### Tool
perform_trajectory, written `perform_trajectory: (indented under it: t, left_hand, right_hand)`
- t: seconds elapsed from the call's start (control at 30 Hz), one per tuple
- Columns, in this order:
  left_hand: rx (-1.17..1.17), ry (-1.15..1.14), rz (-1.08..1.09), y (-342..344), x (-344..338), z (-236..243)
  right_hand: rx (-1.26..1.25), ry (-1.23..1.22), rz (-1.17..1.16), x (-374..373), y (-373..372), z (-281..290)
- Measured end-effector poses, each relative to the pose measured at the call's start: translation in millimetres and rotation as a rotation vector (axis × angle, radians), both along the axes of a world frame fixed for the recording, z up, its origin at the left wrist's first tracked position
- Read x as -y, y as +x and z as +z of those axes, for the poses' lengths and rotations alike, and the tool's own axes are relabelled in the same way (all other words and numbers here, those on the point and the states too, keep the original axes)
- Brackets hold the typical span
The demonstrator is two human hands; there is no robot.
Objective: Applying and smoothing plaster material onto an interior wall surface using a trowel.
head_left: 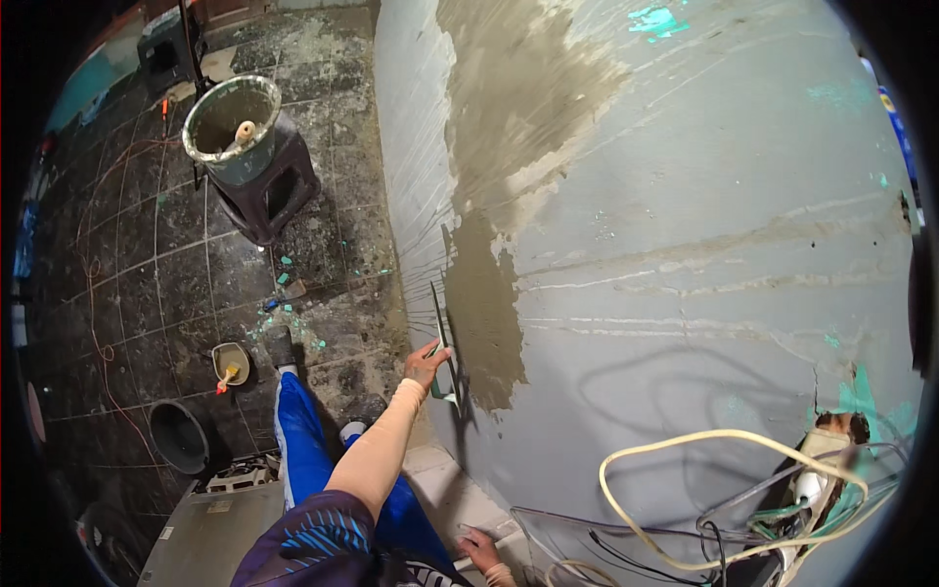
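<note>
A: Head view, arms?
B: Left hand point(425, 363), arm extended, closed round trowel point(452, 370); blade near wall's point(665, 284) left edge, beside brown patch point(484, 313). Right hand point(479, 550) low, half-curled; contents unclear.
A: Surroundings?
B: Cream cable point(729, 433) obstructs wall's lower-right corner; bucket point(245, 166) on stool point(293, 157).

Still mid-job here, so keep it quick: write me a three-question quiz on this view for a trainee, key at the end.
1. Which of the person's hands grips the trowel?

2. True or false: the bucket stands on a dark stool.

3. What colour is the thick looped cable at the lower right?
A) red
B) pale yellow
C) bright blue

Key:
1. The left hand.
2. True.
3. B.
</note>
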State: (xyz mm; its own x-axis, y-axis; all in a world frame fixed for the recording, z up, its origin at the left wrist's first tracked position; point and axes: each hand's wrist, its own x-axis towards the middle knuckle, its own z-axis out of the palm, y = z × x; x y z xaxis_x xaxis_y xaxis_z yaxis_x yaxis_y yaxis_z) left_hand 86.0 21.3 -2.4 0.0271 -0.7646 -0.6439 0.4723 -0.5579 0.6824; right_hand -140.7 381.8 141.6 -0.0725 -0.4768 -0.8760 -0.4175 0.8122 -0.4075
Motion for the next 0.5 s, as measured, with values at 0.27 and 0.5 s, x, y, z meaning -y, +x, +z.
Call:
perform_trajectory:
  t: [0.27,0.5]
  left_hand:
    - [0.098,-0.033,0.09,-42,40,10]
    - [0.217,-0.208,0.065,-62,44,114]
  right_hand:
    - [0.07,0.116,-0.113,-24,4,11]
    - [0.121,0.062,-0.157,-19,7,6]
